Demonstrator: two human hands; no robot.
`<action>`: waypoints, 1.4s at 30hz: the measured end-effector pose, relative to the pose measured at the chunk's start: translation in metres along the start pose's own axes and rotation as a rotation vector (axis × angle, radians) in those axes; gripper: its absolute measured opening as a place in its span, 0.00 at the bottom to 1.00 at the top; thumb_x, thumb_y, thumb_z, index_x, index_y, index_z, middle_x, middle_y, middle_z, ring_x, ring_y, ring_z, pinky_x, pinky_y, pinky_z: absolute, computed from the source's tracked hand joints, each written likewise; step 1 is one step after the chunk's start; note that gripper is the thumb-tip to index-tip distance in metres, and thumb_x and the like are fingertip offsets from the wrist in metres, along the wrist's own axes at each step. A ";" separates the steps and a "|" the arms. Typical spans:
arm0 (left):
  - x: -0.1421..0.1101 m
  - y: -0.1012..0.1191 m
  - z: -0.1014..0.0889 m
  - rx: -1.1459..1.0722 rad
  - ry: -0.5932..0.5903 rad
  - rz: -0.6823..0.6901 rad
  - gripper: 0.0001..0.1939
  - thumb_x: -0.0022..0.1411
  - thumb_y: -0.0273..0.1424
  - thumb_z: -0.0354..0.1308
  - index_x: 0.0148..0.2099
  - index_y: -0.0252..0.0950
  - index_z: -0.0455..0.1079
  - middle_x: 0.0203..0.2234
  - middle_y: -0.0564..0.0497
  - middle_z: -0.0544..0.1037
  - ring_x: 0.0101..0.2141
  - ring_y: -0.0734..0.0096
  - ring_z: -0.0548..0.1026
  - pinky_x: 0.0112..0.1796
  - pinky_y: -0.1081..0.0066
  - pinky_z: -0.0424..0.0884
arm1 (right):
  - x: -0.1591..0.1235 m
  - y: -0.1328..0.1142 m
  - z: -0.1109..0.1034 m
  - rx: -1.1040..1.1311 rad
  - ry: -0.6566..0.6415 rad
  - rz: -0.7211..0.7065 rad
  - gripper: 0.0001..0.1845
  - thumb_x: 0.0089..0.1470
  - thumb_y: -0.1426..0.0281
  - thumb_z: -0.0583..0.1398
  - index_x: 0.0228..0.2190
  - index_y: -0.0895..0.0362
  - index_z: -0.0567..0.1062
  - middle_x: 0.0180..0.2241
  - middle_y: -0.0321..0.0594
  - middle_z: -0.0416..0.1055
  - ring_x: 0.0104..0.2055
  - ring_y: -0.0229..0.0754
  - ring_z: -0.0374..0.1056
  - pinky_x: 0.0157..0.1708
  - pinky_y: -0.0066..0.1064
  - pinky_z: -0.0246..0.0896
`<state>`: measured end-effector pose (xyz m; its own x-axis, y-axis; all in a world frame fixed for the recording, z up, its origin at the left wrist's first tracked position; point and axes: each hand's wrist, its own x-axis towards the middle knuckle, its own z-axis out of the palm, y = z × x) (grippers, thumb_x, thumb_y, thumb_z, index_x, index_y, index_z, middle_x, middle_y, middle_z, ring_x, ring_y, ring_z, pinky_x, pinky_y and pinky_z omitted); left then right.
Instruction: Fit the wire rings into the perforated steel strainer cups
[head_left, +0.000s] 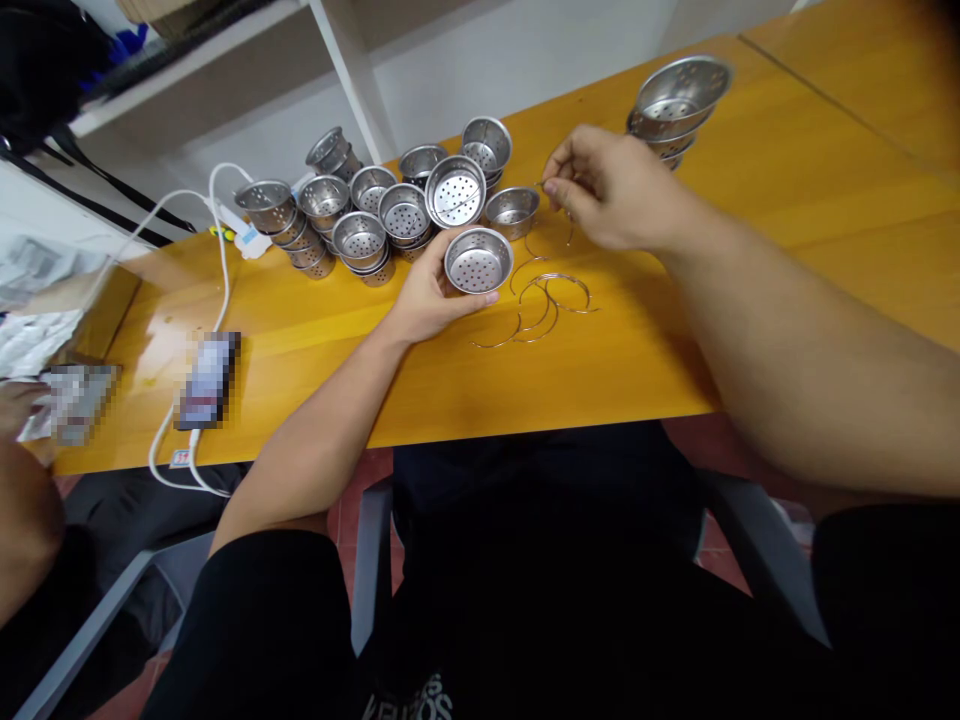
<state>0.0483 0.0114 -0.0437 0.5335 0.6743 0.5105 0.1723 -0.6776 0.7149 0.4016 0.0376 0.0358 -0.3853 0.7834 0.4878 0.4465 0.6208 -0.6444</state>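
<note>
My left hand [421, 297] grips a small perforated steel cup [478, 261] by its rim, holding it just above the yellow table [600, 370]. My right hand [607, 185] is raised to the right of it, fingers pinched on a thin wire ring [541, 185] whose end points toward the cups. Several loose wire rings [551, 298] lie on the table between my hands. Behind my left hand stands a cluster of several more perforated cups [390, 205], some stacked.
A taller stack of perforated cups [675, 105] stands at the back right. A white power strip [244, 232] and cable [221, 290] run across the left side, next to a blurred phone [208, 380]. Another person's arm [26, 520] shows at far left.
</note>
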 end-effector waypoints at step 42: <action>-0.001 0.036 0.020 0.162 0.092 -0.152 0.53 0.64 0.73 0.85 0.72 0.43 0.73 0.60 0.43 0.86 0.61 0.46 0.90 0.71 0.43 0.87 | -0.018 -0.078 0.061 0.400 -0.082 0.132 0.22 0.73 0.47 0.81 0.41 0.44 0.81 0.26 0.33 0.66 0.31 0.47 0.58 0.35 0.46 0.59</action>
<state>0.0701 -0.0197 -0.0277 0.4148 0.7912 0.4494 0.3793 -0.5993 0.7050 0.3240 -0.0269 0.0417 -0.4163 0.8401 0.3477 0.1539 0.4420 -0.8837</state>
